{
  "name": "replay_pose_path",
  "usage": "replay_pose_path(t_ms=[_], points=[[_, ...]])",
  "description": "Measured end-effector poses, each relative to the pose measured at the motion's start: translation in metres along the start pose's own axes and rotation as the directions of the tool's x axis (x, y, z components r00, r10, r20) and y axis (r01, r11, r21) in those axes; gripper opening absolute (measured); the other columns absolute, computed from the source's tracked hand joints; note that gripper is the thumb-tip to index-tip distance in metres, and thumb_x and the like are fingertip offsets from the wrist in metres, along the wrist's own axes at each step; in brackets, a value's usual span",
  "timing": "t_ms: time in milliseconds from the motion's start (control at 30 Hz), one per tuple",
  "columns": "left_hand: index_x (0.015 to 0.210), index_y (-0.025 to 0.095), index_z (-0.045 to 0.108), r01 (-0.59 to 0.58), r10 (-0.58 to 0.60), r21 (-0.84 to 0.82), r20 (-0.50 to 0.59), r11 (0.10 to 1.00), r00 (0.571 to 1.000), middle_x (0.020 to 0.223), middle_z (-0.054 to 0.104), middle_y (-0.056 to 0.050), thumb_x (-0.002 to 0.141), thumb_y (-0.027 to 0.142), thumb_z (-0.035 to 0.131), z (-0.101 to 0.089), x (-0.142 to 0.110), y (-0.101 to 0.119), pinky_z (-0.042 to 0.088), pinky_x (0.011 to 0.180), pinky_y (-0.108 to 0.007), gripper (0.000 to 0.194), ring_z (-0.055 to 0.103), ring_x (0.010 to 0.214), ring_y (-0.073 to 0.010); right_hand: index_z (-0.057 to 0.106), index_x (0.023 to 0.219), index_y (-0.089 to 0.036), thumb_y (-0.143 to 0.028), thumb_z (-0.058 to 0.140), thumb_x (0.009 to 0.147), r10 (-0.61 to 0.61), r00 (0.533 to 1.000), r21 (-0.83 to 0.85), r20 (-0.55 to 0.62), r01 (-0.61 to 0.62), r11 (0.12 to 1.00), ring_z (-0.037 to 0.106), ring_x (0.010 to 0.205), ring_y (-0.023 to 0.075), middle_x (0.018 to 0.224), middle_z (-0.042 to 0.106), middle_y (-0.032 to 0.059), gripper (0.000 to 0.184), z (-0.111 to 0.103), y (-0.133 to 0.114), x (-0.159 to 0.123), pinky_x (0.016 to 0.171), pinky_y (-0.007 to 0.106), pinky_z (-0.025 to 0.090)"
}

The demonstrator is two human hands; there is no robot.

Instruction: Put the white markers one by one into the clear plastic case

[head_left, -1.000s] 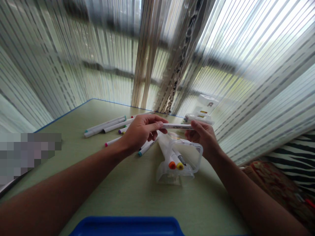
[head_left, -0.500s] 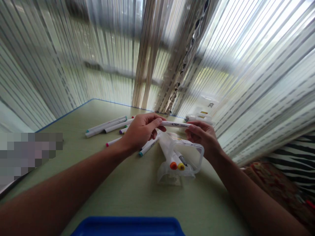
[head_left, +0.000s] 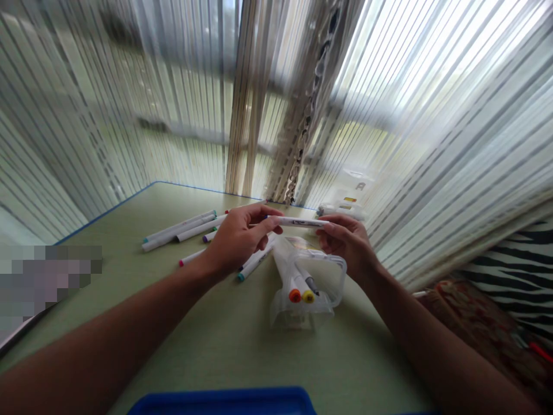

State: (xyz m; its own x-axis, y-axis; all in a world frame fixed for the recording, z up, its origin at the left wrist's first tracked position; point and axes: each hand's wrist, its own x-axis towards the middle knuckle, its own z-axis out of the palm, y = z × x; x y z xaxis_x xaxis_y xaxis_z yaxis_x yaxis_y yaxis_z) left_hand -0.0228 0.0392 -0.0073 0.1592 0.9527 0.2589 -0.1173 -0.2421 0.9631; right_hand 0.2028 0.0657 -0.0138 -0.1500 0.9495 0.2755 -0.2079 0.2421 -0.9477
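A white marker (head_left: 300, 222) with dark print on its barrel is held level between my two hands, above the table. My left hand (head_left: 242, 230) pinches its left end, and the fingers of my right hand (head_left: 348, 239) close on its right end. Just below stands a clear plastic case (head_left: 339, 282), its open end facing me. Inside it lie a few markers, among them an orange-ended marker (head_left: 294, 295), a yellow-ended marker (head_left: 308, 296) and a grey one. Behind and left of my left hand, several white markers (head_left: 181, 227) with coloured ends lie loose; my hand partly covers some.
The light green table (head_left: 207, 351) has a blue edge. At the front lies a blue tray (head_left: 224, 400). Another clear case (head_left: 345, 210) stands at the back by the striped curtain (head_left: 181, 144). A patterned cloth (head_left: 466, 317) and zebra-striped fabric (head_left: 510, 276) are at right.
The view has shifted slightly, so everything appears a little further left and lower. Both hands still hold the marker in much the same pose.
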Motion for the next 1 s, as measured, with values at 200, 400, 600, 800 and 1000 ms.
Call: replay_pose_path(t_ms=[200,400,600,800,1000], points=[[0.1,0.011,0.071,-0.001,0.001,0.016,-0.003,1.0,1.0,0.077,0.071,-0.005,0.085,0.03,0.07,-0.0021,-0.0003,0.0012,0.035,0.043,-0.02,0.025,0.048,0.047,-0.0061,0.076,0.08,-0.019,-0.031,0.086,0.065,0.018,1.0,0.052,0.018,-0.019,0.998,0.058,0.044,0.0088,0.064,0.072,0.0015,0.021,-0.0007,0.0045,0.0005,0.038,0.018,0.039],[0.097,0.011,0.072,0.028,-0.028,0.003,-0.033,1.0,0.999,0.075,0.071,-0.005,0.082,0.032,0.073,-0.0027,-0.0013,0.0016,0.035,0.043,-0.02,0.026,0.048,0.046,-0.0064,0.077,0.079,-0.018,-0.029,0.087,0.066,0.042,0.999,0.105,0.027,-0.045,0.993,0.058,0.043,0.0089,0.063,0.073,0.0023,0.02,0.0016,0.0066,0.0002,0.039,0.019,0.04],[0.098,0.012,0.073,0.054,-0.051,0.048,-0.049,0.997,0.997,0.074,0.071,-0.005,0.083,0.034,0.073,-0.0027,-0.0038,0.0016,0.038,0.045,-0.021,0.027,0.05,0.048,-0.0075,0.077,0.079,-0.016,-0.029,0.087,0.066,0.075,0.996,0.144,0.043,-0.08,0.986,0.058,0.044,0.0089,0.063,0.072,0.0029,0.021,0.0029,0.006,0.0001,0.039,0.019,0.041],[0.099,0.011,0.072,0.058,-0.053,0.069,-0.074,0.996,0.996,0.072,0.07,-0.004,0.083,0.031,0.072,-0.0022,-0.0047,0.0041,0.038,0.044,-0.021,0.026,0.049,0.047,-0.0072,0.078,0.077,-0.016,-0.028,0.087,0.067,0.077,0.995,0.175,0.068,-0.088,0.981,0.057,0.043,0.008,0.061,0.072,0.0022,0.018,0.0048,0.0035,-0.0006,0.04,0.019,0.042],[0.098,0.012,0.072,0.045,-0.033,0.134,-0.085,0.99,0.996,0.071,0.068,-0.002,0.085,0.028,0.069,-0.0007,-0.0065,0.0062,0.038,0.046,-0.02,0.021,0.05,0.048,-0.0068,0.078,0.08,-0.016,-0.029,0.086,0.069,0.073,0.994,0.162,0.076,-0.085,0.983,0.058,0.045,0.0089,0.063,0.072,0.0028,0.018,0.0019,0.006,-0.0006,0.042,0.02,0.045]])
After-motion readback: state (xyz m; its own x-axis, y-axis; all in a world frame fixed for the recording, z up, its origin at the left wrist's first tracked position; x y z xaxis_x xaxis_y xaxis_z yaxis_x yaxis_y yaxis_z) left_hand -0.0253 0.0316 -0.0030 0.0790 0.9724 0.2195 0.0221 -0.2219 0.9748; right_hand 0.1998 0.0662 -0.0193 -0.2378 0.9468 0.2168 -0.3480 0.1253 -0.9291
